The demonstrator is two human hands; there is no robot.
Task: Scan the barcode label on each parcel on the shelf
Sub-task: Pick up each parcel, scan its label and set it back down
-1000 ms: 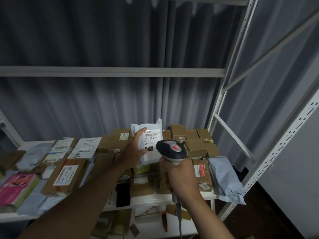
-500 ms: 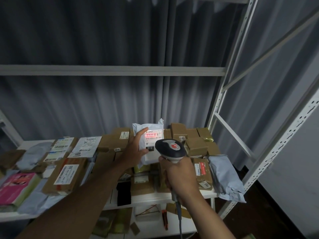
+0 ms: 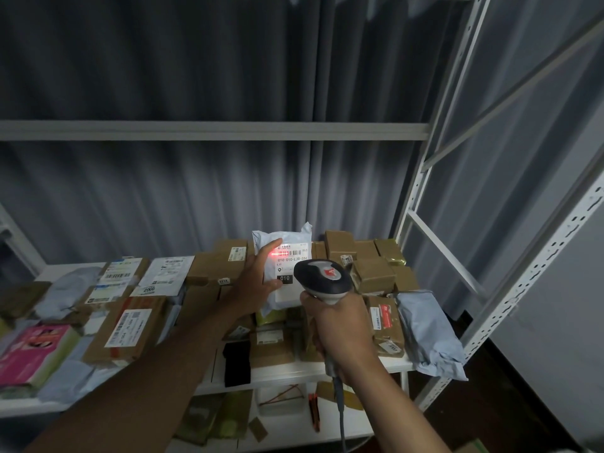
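Note:
My left hand (image 3: 253,282) grips a white poly-bag parcel (image 3: 287,243) upright above the shelf, its printed barcode label (image 3: 292,253) facing me. A red scan line glows across the label's left part and my fingertip. Just in front of it, my right hand (image 3: 340,325) holds the handle of a grey barcode scanner (image 3: 322,280), whose head points at the label. The scanner's cable hangs down below my wrist.
The white shelf (image 3: 294,367) is crowded with brown cardboard boxes (image 3: 372,273), labelled parcels (image 3: 129,328), a pink package (image 3: 32,348) at left and a grey poly bag (image 3: 425,331) at the right edge. White perforated uprights (image 3: 421,178) stand at right; more parcels lie on the lower shelf.
A red scan light appeared on the label half a second ago and now shows as a line. Parcel and scanner stay almost still.

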